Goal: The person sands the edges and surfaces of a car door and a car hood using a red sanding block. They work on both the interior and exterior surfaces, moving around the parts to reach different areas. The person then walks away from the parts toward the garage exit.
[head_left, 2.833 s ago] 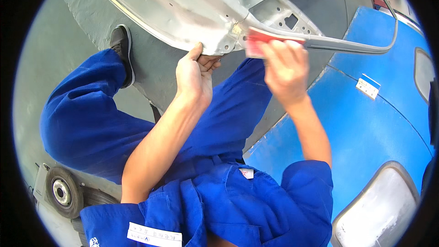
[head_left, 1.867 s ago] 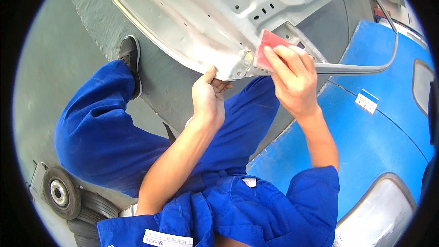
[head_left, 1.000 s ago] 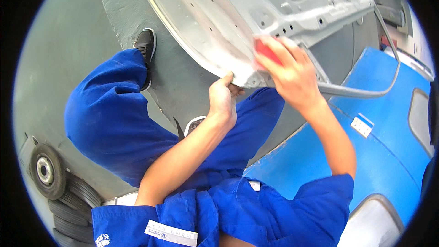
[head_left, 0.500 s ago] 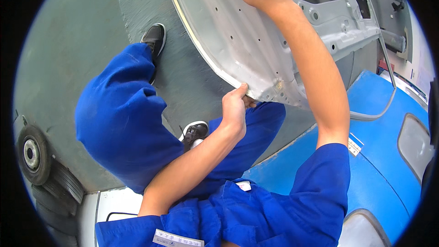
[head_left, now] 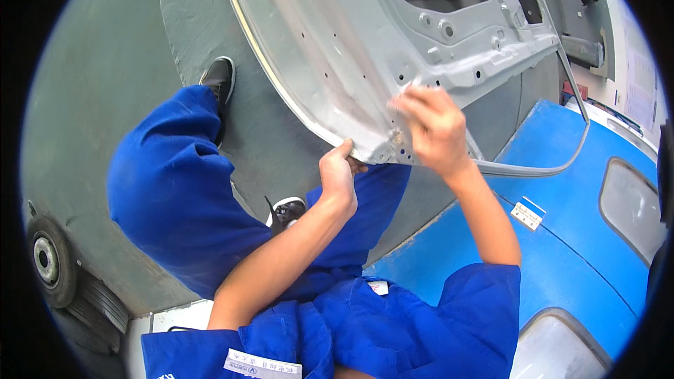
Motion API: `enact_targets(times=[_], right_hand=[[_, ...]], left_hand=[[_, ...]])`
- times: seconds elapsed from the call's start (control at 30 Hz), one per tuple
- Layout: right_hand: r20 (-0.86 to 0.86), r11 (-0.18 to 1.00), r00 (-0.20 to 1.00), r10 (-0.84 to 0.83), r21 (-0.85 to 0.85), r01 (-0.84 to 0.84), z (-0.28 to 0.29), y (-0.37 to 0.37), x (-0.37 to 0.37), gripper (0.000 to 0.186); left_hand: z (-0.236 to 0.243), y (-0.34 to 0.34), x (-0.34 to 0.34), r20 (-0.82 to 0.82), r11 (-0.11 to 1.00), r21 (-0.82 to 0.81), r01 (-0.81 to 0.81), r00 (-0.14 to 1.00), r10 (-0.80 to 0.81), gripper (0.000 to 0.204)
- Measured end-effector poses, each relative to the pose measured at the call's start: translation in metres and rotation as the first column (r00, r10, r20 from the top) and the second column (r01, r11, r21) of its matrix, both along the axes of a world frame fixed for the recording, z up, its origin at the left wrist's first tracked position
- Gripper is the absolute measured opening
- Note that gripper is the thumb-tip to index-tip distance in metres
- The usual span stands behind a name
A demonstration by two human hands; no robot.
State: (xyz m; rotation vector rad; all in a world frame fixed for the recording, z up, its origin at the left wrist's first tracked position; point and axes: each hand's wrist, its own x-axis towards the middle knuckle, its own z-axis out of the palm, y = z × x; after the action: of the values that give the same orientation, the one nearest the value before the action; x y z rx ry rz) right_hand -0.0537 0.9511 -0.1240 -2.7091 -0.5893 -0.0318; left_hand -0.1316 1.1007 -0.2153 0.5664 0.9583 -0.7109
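Observation:
A bare grey metal car door panel (head_left: pixel 351 63) with holes and cut-outs stretches across the upper middle of the view. At its near lower corner my left hand (head_left: pixel 338 174) is closed round the edge, thumb on top and the other fingers underneath. Over the panel near that same corner is my right hand (head_left: pixel 437 130), its fingers bent together and smeared by motion. Something pale shows at its fingertips, too blurred to name. Whether those fingers touch the metal, I cannot tell.
To the right stands a blue panel (head_left: pixel 562 238) with grey window-like insets. A grey strip (head_left: pixel 540 170) curves beside the door. At far left a wheel (head_left: pixel 48 260) leans by stacked tyres (head_left: pixel 98 302). Green-grey floor (head_left: pixel 105 133) lies under my shoes (head_left: pixel 220 83).
My right hand has come down from the upper part of the door to near its lower corner. The left hand keeps its hold; door and hand appear slightly further left in view.

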Motion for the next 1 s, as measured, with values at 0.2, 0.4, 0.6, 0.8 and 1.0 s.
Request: enact_targets(times=[0.2,0.4,0.6,0.8,1.0], right_hand=[[0.099,0.994,0.990,-0.097,-0.031,0.100,0.014,-0.004,0.048,0.021],[0.073,0.986,0.987,-0.145,0.091,0.138,-0.018,0.009,0.019,0.018],[0.155,0.993,0.981,-0.119,0.001,0.120,-0.018,0.010,0.027,0.016],[0.177,0.987,0.972,-0.155,0.063,0.146,-0.018,0.016,0.015,0.016],[0.190,0.991,0.975,-0.111,-0.046,0.122,-0.008,-0.016,0.027,0.015]], left_hand=[[-0.003,0.003,0.001,0.041,1.000,0.012,-0.011,0.999,0.010,0.028],[-0.004,0.000,0.001,0.020,0.999,0.023,-0.034,0.999,0.034,0.027],[0.004,0.002,0.005,-0.006,1.000,0.008,-0.019,1.000,0.019,0.027],[0.005,0.006,0.005,-0.007,1.000,0.003,0.018,1.000,-0.018,0.028],[0.002,0.003,0.004,-0.002,1.000,0.022,-0.018,1.000,0.018,0.029]])
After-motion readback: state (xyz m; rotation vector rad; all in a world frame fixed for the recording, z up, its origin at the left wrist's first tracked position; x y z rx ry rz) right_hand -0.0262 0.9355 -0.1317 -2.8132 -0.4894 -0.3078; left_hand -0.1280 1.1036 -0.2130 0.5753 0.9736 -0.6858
